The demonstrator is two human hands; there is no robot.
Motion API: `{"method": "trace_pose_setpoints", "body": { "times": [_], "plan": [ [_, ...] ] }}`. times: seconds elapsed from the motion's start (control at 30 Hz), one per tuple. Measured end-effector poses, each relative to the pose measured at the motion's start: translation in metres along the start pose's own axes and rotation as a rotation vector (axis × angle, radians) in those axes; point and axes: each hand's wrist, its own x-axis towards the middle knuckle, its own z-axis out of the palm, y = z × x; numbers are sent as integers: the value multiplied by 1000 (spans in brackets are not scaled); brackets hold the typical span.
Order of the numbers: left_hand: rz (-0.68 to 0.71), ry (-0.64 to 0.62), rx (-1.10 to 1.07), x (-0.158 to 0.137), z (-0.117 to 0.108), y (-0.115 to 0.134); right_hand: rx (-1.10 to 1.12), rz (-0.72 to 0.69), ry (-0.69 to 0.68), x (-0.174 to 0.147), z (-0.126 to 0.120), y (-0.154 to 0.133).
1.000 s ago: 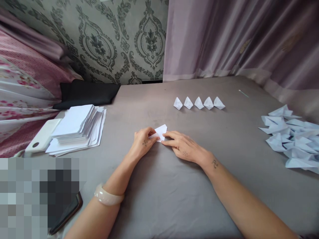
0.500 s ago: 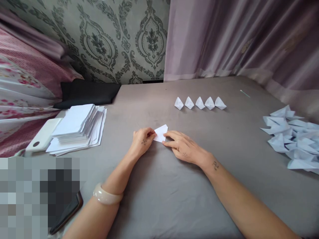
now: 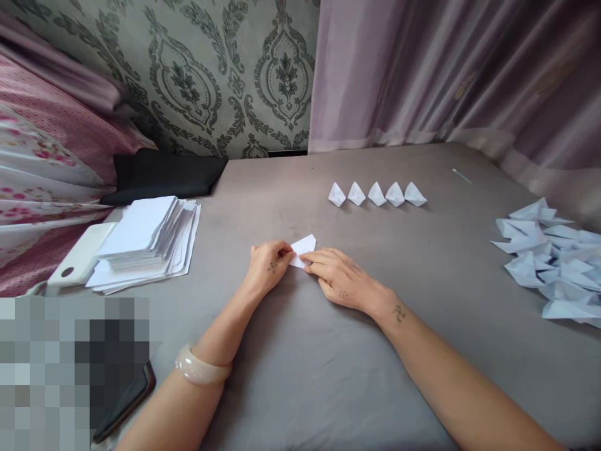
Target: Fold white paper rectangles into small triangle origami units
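A small folded piece of white paper [image 3: 305,243] lies on the grey cloth surface in front of me, one corner pointing away to the upper right. My left hand [image 3: 271,266] pinches its left end between thumb and forefinger. From the right, my right hand [image 3: 345,279] has its fingertips on the paper, the forefinger across the middle and the thumb at the lower edge. The right fingers cover the paper's lower right part, so the fold beneath them is hidden.
Beyond my hands stands a row of several folded white paper pieces [image 3: 376,195]. A heap of pointed paper folds [image 3: 544,257] lies at right. At left are a stack of white paper [image 3: 141,228], a white board [image 3: 79,257] and a black cloth [image 3: 169,176]. A cotton swab [image 3: 462,176] lies far right.
My right hand has shifted slightly left, its forefinger sliding from the paper's right edge onto its middle. My left hand keeps its pinch in the same place.
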Motion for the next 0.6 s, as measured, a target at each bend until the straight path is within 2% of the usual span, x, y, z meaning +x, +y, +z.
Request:
{"method": "trace_pose_setpoints", "body": {
  "times": [0.4,0.6],
  "plan": [
    [92,45,147,-1,9,-10,-68,48,-45,2,0,-7],
    [183,199,376,-14,6,-3,-106,107,-69,2,1,-16]
  ]
}}
